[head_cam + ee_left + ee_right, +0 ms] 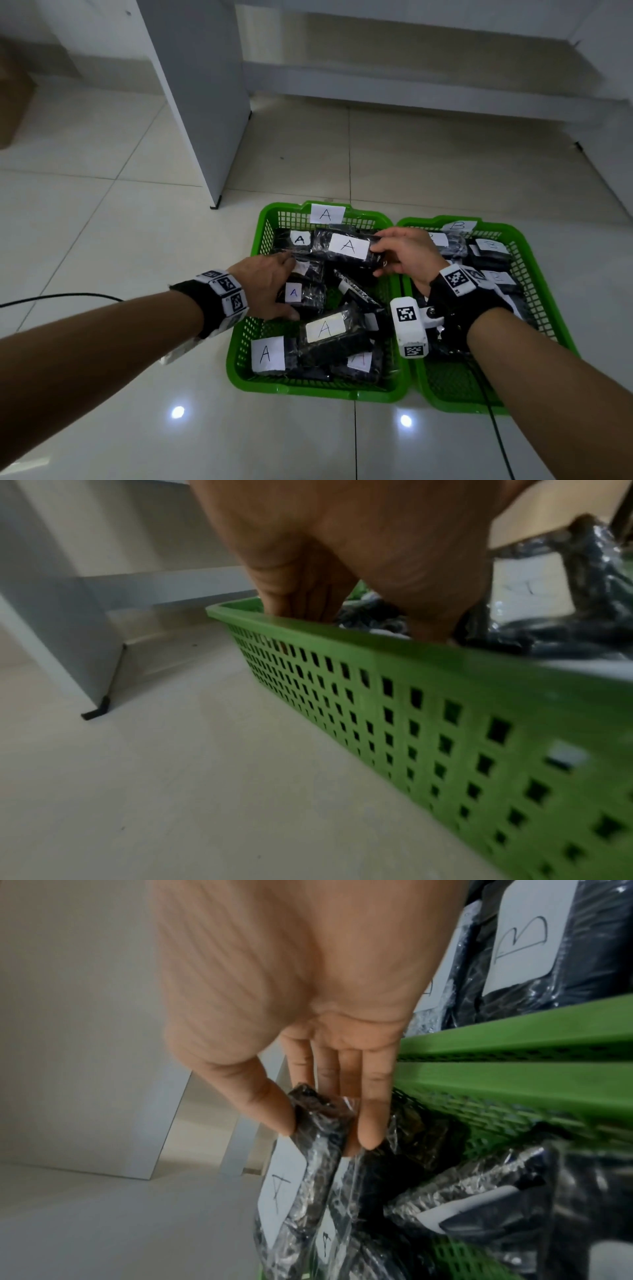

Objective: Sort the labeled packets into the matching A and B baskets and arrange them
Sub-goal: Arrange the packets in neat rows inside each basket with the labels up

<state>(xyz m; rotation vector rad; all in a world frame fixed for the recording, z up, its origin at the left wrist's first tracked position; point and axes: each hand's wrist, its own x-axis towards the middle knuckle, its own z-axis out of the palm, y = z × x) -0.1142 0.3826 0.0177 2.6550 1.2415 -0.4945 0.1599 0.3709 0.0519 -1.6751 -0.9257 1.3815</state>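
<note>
Two green baskets sit side by side on the floor. Basket A (318, 390) on the left holds several black packets with white A labels. Basket B (455, 407) on the right holds packets labelled B (520, 936). My right hand (376, 255) pinches the right end of a large A packet (347, 246) at the back of basket A, thumb on one side and fingers on the other (325, 1134). My left hand (293, 289) reaches into the left side of basket A and spans a smaller A packet (310, 296), fingers on its far edge and thumb on its near edge. Past the rim (377, 653) its fingertips are hidden.
A white cabinet panel (205, 102) stands on the tiled floor behind and left of the baskets. A black cable (68, 296) runs across the floor at the left, and another (496, 428) trails from my right wrist. A cardboard box (13, 96) sits at far left.
</note>
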